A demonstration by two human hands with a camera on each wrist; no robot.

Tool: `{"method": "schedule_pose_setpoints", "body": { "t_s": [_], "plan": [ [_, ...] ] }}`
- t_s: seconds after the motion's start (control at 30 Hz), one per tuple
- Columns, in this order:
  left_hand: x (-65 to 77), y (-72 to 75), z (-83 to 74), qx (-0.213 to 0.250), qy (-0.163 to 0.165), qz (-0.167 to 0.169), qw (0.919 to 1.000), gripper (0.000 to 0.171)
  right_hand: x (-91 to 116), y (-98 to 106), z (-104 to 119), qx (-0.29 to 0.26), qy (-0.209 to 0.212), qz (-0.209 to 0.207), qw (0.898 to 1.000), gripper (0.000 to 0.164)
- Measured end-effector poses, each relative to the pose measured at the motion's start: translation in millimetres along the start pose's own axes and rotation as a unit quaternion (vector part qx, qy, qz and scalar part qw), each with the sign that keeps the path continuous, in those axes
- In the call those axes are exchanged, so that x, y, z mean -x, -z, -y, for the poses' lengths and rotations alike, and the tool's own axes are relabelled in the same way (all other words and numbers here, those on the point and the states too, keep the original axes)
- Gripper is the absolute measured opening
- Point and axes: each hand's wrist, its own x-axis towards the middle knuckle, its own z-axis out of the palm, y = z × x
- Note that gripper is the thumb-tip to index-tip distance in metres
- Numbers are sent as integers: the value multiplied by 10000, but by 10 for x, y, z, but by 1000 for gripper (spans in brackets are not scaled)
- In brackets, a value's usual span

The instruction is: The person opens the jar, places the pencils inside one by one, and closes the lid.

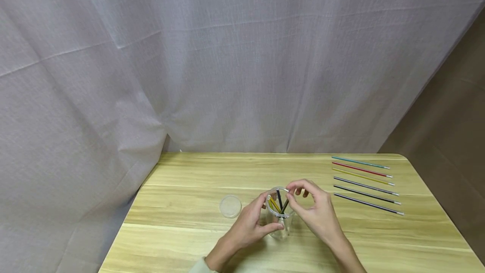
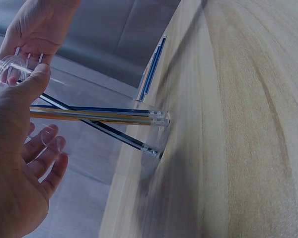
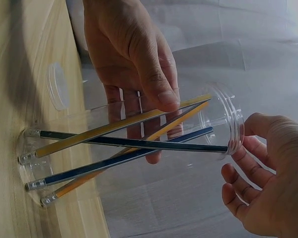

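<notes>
Pencils [image 1: 365, 185] line wooden table [image 1: 189, 222] before grey curtain [image 1: 189, 54].

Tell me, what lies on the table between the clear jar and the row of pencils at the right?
Only the right hand, by the clear jar; beyond it, bare wooden table up to the row of pencils. The head view shows this.
</notes>
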Motion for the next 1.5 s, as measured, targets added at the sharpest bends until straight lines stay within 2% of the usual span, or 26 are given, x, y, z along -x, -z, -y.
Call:
{"method": "schedule_pose_setpoints", "body": {
  "t_s": [0.23, 0.53, 0.77, 1.03, 1.5],
  "plan": [
    [4, -9, 1, -39, -89, -48, 9999, 91, 11, 49, -38, 3, 139, -141, 9998, 36],
    [8, -6, -7, -25, 19, -40, 10000, 90, 71, 237, -159, 111, -158, -325, 9993, 37],
    [9, -7, 7, -20, 38, -39, 10000, 90, 148, 419, -362, 85, -371, -558, 9977, 37],
    [14, -10, 3, -19, 6, -65, 10000, 89, 257, 651, -630, 252, -939, -933, 9909, 30],
    [0, 2, 0, 99, 95, 15, 9999, 90, 405, 928, -1092, 603, -1105, -1114, 9858, 26]
  ]
}}
